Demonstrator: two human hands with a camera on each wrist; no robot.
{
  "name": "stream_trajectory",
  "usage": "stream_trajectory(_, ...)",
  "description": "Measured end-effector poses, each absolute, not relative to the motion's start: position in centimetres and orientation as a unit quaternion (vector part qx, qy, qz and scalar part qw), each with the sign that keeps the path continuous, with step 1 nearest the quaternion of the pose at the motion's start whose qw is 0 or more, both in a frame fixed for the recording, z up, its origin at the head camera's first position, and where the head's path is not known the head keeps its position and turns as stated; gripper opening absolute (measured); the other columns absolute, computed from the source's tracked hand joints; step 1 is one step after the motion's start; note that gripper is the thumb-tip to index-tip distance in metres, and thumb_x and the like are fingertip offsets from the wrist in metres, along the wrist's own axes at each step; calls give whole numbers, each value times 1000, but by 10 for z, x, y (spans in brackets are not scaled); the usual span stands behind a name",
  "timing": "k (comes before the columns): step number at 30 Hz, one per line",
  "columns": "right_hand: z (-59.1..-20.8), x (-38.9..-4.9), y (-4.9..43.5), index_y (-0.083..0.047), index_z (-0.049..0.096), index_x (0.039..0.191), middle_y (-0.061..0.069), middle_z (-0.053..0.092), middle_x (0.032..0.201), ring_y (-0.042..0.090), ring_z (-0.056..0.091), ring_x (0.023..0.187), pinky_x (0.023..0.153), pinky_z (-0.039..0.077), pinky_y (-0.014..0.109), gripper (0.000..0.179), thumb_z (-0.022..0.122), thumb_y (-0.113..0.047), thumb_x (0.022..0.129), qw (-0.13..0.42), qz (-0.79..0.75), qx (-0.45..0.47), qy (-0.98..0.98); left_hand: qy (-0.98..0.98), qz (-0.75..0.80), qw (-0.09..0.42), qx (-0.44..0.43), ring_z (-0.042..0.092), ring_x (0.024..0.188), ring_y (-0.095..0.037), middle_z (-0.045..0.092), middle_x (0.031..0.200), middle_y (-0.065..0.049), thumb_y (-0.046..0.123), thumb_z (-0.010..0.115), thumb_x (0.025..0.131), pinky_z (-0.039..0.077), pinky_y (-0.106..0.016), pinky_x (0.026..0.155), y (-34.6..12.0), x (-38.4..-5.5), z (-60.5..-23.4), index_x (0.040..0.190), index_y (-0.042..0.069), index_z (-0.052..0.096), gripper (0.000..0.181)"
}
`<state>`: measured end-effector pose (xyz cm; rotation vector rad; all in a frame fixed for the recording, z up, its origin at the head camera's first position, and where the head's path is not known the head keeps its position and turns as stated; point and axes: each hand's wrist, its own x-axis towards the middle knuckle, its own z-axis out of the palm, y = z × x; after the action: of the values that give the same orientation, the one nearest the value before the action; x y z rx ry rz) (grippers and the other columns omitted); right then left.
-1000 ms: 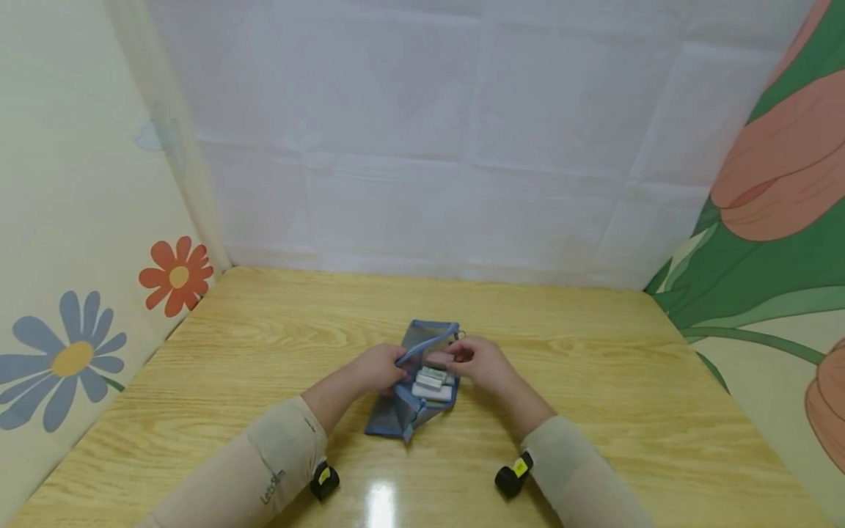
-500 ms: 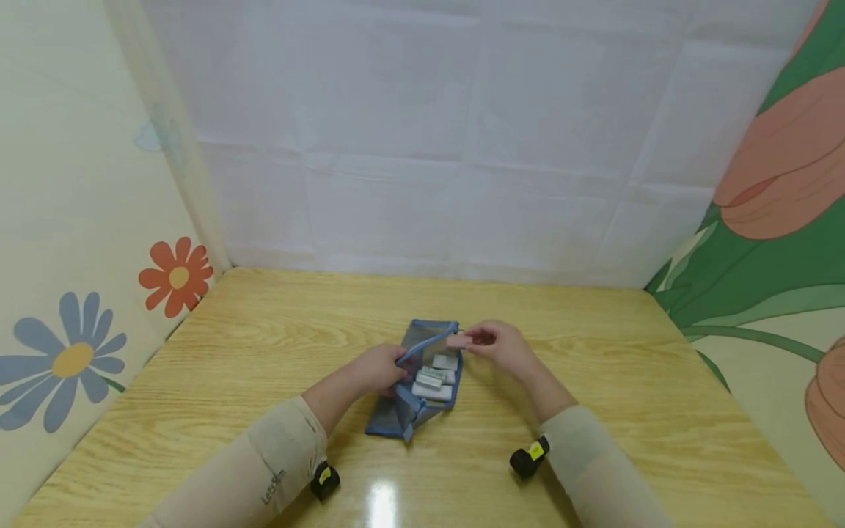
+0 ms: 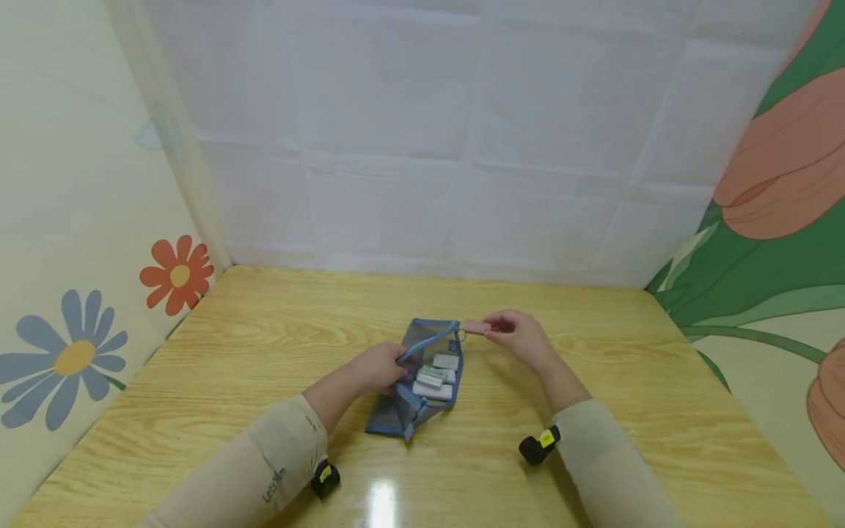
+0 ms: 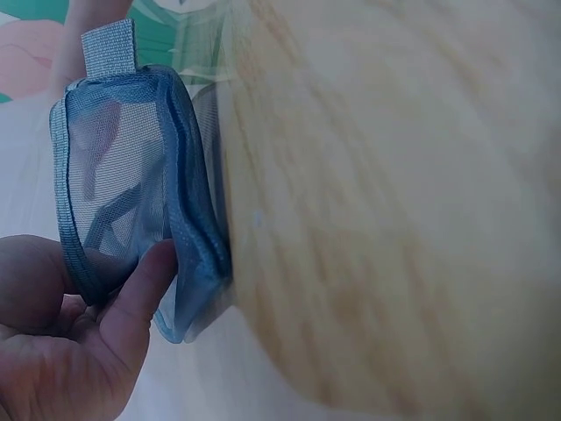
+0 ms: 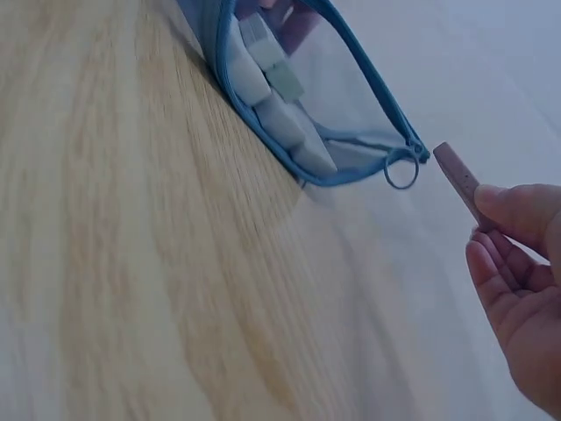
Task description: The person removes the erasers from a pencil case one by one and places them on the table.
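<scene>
A blue mesh zip pouch (image 3: 417, 334) lies on the table, its mouth spread wide to the right. My left hand (image 3: 381, 368) pinches the pouch's edge; in the left wrist view, thumb and fingers close on the blue trim beside the mesh (image 4: 114, 175). Several white erasers (image 3: 432, 391), one with a greenish part, sit inside the pouch. Just beyond the zip end, my right hand (image 3: 520, 339) holds a flat pink eraser (image 3: 475, 327) between thumb and fingers. In the right wrist view the pink eraser (image 5: 461, 180) is apart from the pouch, close to the zip ring (image 5: 402, 167).
The wooden table (image 3: 594, 352) stretches around the pouch. A white sheet (image 3: 422, 147) hangs along the back edge, with flower-painted panels at left and right. Black wrist cameras (image 3: 326, 479) are strapped to both forearms.
My right hand has lifted the pink eraser out of the pouch and moved right and away with it. The left hand keeps its grip on the pouch in the same place.
</scene>
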<state>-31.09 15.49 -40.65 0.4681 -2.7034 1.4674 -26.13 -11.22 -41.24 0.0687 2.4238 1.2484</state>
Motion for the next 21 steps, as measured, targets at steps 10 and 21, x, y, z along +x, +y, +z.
stream_trajectory(10,-418,-325,176,-6,64,106,11,64,100,22,58,92,79,51,33,25,68,-15,82,12,459,68,-886,867,455,204,24,62,78,-16,63,91,-6,-5,50,85,57,-32,57,-112,-259,-411,104,2,61,23)
stream_trajectory(21,-430,-335,195,-4,63,109,14,62,105,27,55,98,87,46,36,27,66,-11,83,5,471,24,-882,873,441,204,32,62,76,-16,62,90,-6,-3,51,86,56,-30,57,-112,-258,-408,101,4,61,19)
